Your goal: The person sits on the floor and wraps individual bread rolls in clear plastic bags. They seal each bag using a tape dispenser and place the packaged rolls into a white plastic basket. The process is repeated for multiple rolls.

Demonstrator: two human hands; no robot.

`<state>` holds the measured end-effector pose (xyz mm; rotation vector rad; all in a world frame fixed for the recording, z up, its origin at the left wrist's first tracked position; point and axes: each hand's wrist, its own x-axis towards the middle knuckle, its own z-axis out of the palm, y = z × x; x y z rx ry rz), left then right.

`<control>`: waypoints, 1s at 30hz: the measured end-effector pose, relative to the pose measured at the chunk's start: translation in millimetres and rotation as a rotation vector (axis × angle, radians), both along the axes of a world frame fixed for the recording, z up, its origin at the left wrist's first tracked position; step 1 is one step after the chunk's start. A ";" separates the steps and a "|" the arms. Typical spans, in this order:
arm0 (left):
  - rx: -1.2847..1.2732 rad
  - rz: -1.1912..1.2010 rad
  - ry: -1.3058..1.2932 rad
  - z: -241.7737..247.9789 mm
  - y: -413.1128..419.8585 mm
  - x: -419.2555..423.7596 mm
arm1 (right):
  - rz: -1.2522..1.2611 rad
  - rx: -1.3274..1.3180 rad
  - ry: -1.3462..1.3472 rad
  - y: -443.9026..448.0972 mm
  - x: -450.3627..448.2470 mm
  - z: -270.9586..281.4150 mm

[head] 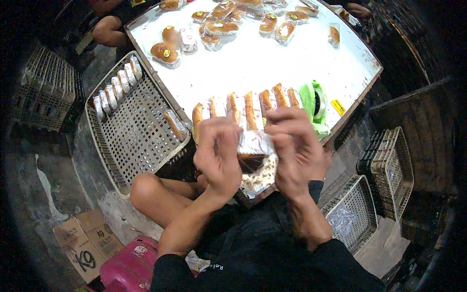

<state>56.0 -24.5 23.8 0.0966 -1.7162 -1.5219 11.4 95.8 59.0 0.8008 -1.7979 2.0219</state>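
A packaged bread roll (254, 143) in clear, printed wrapping is held between my two hands above the table's near edge. My left hand (220, 151) pinches its left end, fingers curled in. At the other end, my right hand (299, 149) grips the wrapper; both hands are motion-blurred. Just beyond them stands a row of several wrapped rolls (250, 107) on their sides, partly hidden by my fingers. A green tape dispenser (309, 106) sits at the right of this row.
More wrapped rolls (220, 28) lie scattered across the far part of the white table (240, 67). On the left, a plastic crate (131, 120) holds several rolls along its sides. Stacked crates (392, 175) stand right. A pink plastic seat (127, 262) and cardboard (87, 244) are lower left. Another person's knee (108, 31) shows upper left.
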 end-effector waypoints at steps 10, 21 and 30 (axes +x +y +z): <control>-0.100 -0.068 0.070 21.6 -1.0 7.8 | -0.010 -0.012 -0.116 16.3 3.4 3.4; -0.092 0.037 -0.013 3.7 20.8 -3.2 | 0.076 -0.177 -0.210 -25.5 -1.0 -2.7; 0.204 -0.077 -0.260 3.4 6.2 -11.2 | 0.013 0.208 -0.318 -25.5 14.3 -11.3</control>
